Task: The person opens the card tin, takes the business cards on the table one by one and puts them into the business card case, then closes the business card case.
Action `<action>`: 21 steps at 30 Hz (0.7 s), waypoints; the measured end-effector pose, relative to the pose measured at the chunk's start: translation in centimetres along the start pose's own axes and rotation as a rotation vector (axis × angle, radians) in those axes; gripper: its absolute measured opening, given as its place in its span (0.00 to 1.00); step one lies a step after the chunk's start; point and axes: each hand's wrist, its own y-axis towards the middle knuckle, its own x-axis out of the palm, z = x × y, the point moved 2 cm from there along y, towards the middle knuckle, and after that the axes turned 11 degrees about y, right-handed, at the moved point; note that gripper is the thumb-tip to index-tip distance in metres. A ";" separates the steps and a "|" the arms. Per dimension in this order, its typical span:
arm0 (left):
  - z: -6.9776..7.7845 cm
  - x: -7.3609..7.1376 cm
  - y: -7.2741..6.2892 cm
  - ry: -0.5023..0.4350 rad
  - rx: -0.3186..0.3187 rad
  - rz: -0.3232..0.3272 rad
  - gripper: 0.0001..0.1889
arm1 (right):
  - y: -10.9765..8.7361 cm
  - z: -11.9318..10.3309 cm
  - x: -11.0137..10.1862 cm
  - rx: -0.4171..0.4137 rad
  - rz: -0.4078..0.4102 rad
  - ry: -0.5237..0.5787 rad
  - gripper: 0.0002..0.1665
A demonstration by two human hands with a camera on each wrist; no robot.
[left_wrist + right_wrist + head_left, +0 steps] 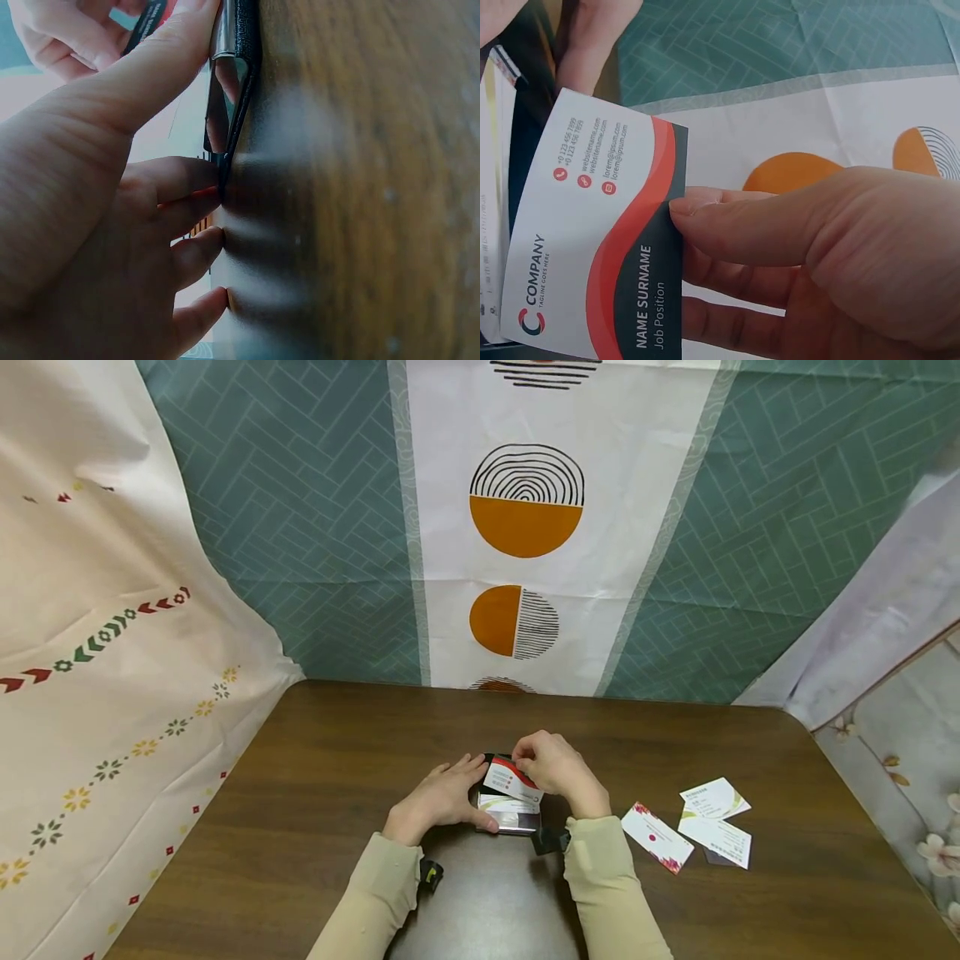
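A black-edged metal business card case [516,829] stands open on the table, with white cards [510,804] inside. My left hand [446,793] holds it at its left side, the thumb near the front edge and the fingers toward the back. In the left wrist view the shiny edge of the case [246,45] lies beside that thumb. Between thumb and fingers, my right hand [557,768] pinches a white business card [562,217] with a red and dark grey wave. This card is tilted over the case.
To the right on the brown table [337,752] lie a white card with red flower corners [657,837] and some overlapping white and green cards [716,799]. A dark card edge shows beneath them. A patterned cloth [525,568] hangs behind the table.
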 end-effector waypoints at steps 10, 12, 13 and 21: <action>0.0 0.2 -0.1 0.001 0.002 0.003 0.55 | 0.0 0.2 0.8 0.010 -0.032 -0.030 0.07; 0.0 0.2 -0.1 -0.001 0.006 0.006 0.55 | 0.0 0.2 1.0 0.009 -0.043 -0.037 0.07; 0.0 0.2 -0.1 0.001 0.008 0.008 0.55 | 0.0 0.3 1.1 0.009 -0.048 -0.038 0.07; -0.1 0.3 0.0 0.025 0.000 0.002 0.55 | 0.2 0.3 1.4 0.026 -0.078 -0.039 0.07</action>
